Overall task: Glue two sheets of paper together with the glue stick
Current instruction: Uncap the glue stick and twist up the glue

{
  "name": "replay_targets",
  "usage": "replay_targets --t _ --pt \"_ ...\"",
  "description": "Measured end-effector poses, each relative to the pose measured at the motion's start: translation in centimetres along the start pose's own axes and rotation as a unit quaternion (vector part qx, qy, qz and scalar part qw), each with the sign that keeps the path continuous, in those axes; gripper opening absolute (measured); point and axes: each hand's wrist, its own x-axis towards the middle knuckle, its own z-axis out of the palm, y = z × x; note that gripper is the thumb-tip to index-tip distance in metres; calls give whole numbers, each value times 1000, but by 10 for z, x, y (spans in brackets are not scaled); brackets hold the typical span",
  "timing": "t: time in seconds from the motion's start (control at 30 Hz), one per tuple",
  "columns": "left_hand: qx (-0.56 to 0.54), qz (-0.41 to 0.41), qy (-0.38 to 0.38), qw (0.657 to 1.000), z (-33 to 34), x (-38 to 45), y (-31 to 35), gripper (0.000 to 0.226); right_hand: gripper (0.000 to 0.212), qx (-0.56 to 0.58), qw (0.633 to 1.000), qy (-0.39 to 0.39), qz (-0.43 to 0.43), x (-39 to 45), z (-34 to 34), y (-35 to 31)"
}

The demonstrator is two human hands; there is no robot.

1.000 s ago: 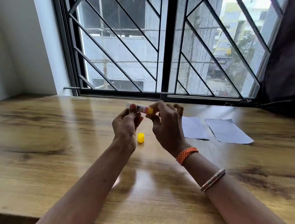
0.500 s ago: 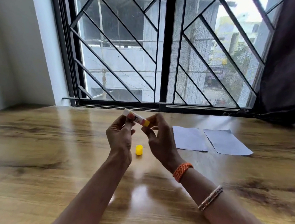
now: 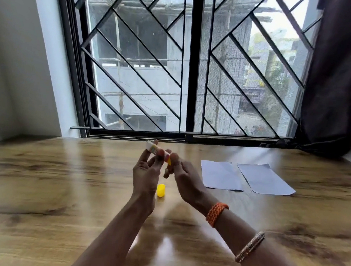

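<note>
I hold the uncapped glue stick (image 3: pixel 154 149) above the wooden table (image 3: pixel 61 186), tilted with its white tip up to the left and its yellow base down to the right. My left hand (image 3: pixel 146 172) pinches its body with fingertips and thumb. My right hand (image 3: pixel 184 177) pinches the yellow base. The yellow cap (image 3: pixel 161 190) stands on the table below and between my hands. Two white sheets lie side by side to the right, the left sheet (image 3: pixel 220 175) and the right sheet (image 3: pixel 265 179), both apart from my hands.
A barred window (image 3: pixel 188 71) runs along the table's far edge. A dark curtain (image 3: pixel 342 83) hangs at the far right corner. A white wall closes the left side.
The glue stick has tilted, its white end rising to the left. My hands have lowered in the frame as the camera tipped upward. Cap and sheets stay put.
</note>
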Motion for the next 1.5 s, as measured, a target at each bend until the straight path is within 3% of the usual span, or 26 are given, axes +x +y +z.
replay_targets --t 0.13,0.23,0.47,0.67,0.73,0.8,0.87,0.97,1.13,1.27,1.5 --pt "11 23 50 998 11 8 10 9 21 -85 986 68 -127 7 -7 -10" --pt "8 4 49 999 8 6 10 6 28 -108 972 72 -196 0 -7 -11" --pt "-2 -3 41 999 9 2 13 11 21 -252 934 187 -172 -1 -9 -14" --pt "-2 -41 60 997 12 1 7 8 23 -363 899 167 -179 0 -20 -12" --pt "-12 -55 52 997 15 2 7 7 29 -331 922 140 -145 0 -21 -11" --pt "-23 -63 39 997 15 4 8 7 36 -230 961 116 -103 2 -17 -13" --pt "-20 -63 31 997 12 6 9 7 37 -161 977 109 -86 3 -12 -14" --pt "-18 -61 51 997 8 6 8 10 24 -164 973 107 -123 1 -10 -14" --pt "-18 -55 76 995 7 7 13 10 34 -300 924 119 -207 0 -9 -13" --pt "0 -63 73 995 7 3 10 11 22 -257 937 153 -180 -1 -8 -11" --pt "-14 -56 60 997 10 2 2 4 9 -178 966 139 -127 4 -17 -13"
